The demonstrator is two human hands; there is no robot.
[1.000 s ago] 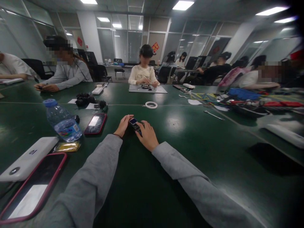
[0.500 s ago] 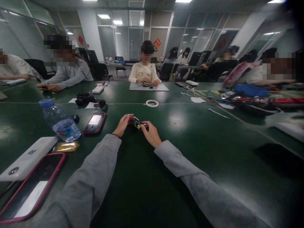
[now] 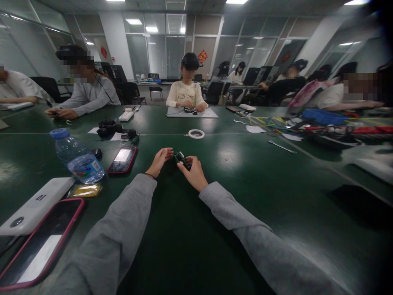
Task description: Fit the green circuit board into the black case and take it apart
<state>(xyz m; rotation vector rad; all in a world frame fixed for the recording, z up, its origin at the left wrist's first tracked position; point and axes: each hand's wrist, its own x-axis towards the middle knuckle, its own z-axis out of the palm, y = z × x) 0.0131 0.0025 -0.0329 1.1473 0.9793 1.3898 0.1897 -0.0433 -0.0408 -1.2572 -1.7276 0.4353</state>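
A small dark circuit board (image 3: 179,157) with a pale part on top is held over the green table (image 3: 196,229), near the middle of the view. My right hand (image 3: 195,172) pinches its right side between thumb and fingers. Just left of the board is my left hand (image 3: 159,161), its fingers stretched toward the board's left end with a small gap between. Both forearms are in grey sleeves. Beyond the hands lies a roll of white tape (image 3: 195,130).
On the left are a water bottle (image 3: 81,157), a red-edged phone (image 3: 122,159), a larger phone (image 3: 41,241), a white power bank (image 3: 37,205) and a yellow packet (image 3: 85,190). Tangled cables (image 3: 276,123) lie at the right. A person (image 3: 186,92) sits opposite.
The board has turned in my right hand and now shows a different side. My left fingers, which were at its left end, have come away from it.
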